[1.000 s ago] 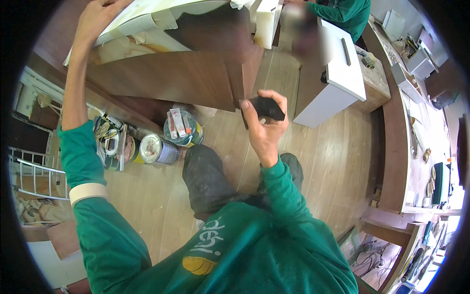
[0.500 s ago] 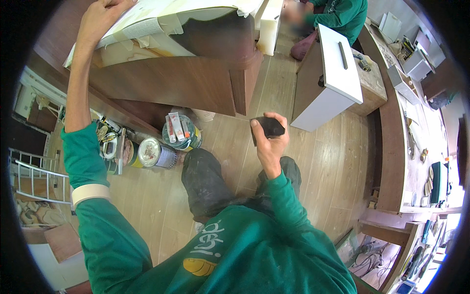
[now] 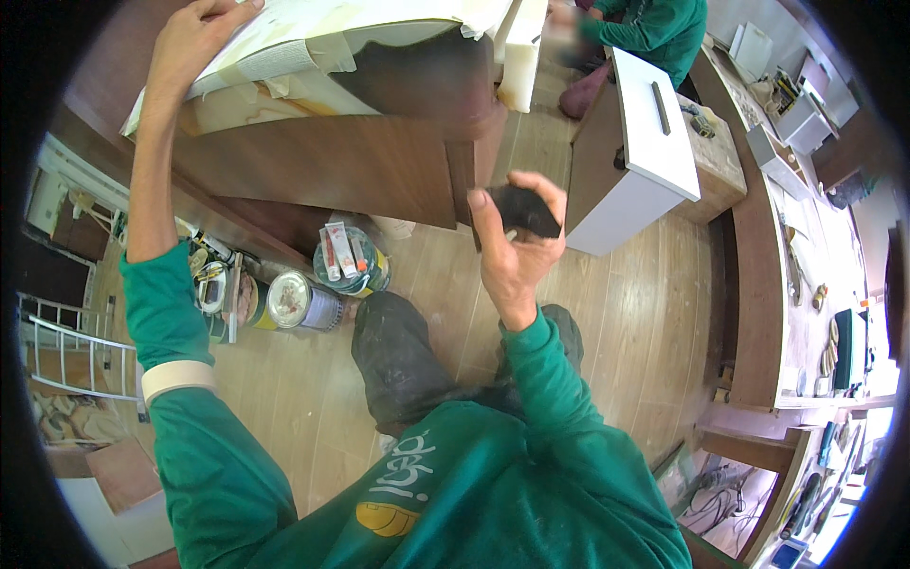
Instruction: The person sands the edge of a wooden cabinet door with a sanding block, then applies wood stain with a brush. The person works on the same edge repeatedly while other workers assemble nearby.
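- Head view: the right hand (image 3: pixel 518 256), before the near right corner of the brown cabinet (image 3: pixel 332 156), grasps a black block (image 3: pixel 527 211) between thumb and fingers.
- Half a second ago that hand sat farther from the cabinet; now it has risen in the picture, and the thumb overlaps the corner panel. Whether the block touches the panel, I cannot tell.
- For the work in hand, I judge that this shift only brings the block back nearer the cabinet; the grasp looks unchanged.
- The left hand (image 3: pixel 196 45) has stayed on the cabinet's top left, resting on the pale covering (image 3: pixel 379 14). Its fingers are partly cut off by the picture's edge, so whether they clasp anything, I cannot tell.
- At the cabinet's foot, on the near side, stand a bucket (image 3: pixel 381 273) with tubes (image 3: pixel 338 248) lying on it and, just beside, a metal can (image 3: pixel 320 308).
- Right of the cabinet stands a white-fronted unit (image 3: pixel 649 142), with a green-sleeved co-worker (image 3: pixel 654 28) beyond.
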The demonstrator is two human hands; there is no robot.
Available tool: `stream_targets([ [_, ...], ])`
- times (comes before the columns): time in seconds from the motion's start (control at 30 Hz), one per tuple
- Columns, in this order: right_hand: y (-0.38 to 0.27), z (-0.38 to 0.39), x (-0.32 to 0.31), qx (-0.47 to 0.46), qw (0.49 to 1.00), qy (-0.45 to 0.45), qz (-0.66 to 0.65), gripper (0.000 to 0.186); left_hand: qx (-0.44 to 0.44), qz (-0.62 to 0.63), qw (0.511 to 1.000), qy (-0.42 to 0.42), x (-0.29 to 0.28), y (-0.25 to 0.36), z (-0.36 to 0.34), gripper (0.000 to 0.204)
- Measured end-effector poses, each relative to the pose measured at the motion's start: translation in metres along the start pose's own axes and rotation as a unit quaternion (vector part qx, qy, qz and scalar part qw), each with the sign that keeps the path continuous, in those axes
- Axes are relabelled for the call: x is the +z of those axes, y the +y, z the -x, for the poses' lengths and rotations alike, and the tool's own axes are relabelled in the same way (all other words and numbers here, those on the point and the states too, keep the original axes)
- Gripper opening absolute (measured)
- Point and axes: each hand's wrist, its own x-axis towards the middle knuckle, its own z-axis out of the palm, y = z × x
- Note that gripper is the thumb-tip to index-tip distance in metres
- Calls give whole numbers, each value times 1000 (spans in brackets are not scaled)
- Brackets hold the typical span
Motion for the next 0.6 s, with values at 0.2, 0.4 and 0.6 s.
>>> stream_targets([
  [0.2, 6, 6, -10, -14, 999, -16, 32, 37, -10, -6, 1000, -3, -1, 8, -1, 57],
  [0.4, -16, -15, 6, 1, 999, -14, -36, 37, -4, 8, 1000, -2, 0, 1, -1, 56],
  [0.6, 5, 6, -13, 3, 998, -20, 62, 35, -2, -1, 1000, -1, 2, 3, -3, 58],
])
